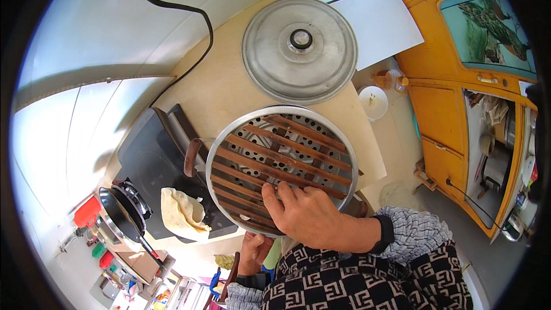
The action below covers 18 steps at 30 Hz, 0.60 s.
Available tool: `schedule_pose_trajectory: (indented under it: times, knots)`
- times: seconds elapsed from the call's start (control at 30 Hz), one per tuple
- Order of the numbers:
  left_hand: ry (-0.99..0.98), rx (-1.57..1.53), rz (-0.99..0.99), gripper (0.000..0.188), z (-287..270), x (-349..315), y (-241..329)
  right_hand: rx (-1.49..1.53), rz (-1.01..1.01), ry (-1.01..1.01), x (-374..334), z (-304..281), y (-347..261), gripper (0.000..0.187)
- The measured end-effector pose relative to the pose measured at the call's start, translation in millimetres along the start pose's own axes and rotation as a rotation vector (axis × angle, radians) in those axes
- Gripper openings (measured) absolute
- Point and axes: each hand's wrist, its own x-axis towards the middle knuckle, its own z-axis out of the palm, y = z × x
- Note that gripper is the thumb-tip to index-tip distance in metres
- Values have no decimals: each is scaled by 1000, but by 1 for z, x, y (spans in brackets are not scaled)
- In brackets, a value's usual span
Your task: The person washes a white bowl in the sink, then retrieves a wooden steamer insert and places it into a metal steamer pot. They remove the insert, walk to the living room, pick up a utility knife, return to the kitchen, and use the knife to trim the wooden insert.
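Observation:
A round metal steamer pot [338, 123] stands in front of me. Inside it a brown wooden slatted rack [281, 152] lies over a metal plate with holes. My right hand [304, 212] reaches over the near rim, its fingers bent down and closed on the rack's slats. Just below the near rim is my left hand [255, 251], with curled fingers; whatever they hold, if anything, is hidden. A small white scrap [245, 217] lies at the near left of the rack. Beyond the pot rests its domed metal lid [275, 72], with a black knob.
Left of the pot is a black cooktop [146, 149] with a pale folded, dough-like sheet [183, 215] near its edge. A frying pan [120, 212] sits farther left. A white bowl [373, 103] and a yellow cabinet [439, 117] are to the right. A black cable [209, 28] runs down the wall.

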Motion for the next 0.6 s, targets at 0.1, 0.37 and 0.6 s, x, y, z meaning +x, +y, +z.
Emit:
schedule_pose_trajectory:
  times: [0.1,0.37,0.6]
  knots:
    - [17,9,-5,79,0,-1,2,13,-12,-52,4,-6,2,45]
    - [56,-21,-13,85,-5,0,-2,23,-41,-116,10,-12,3,43]
    - [55,-17,-66,90,-8,-1,0,19,-52,-141,12,-15,4,42]
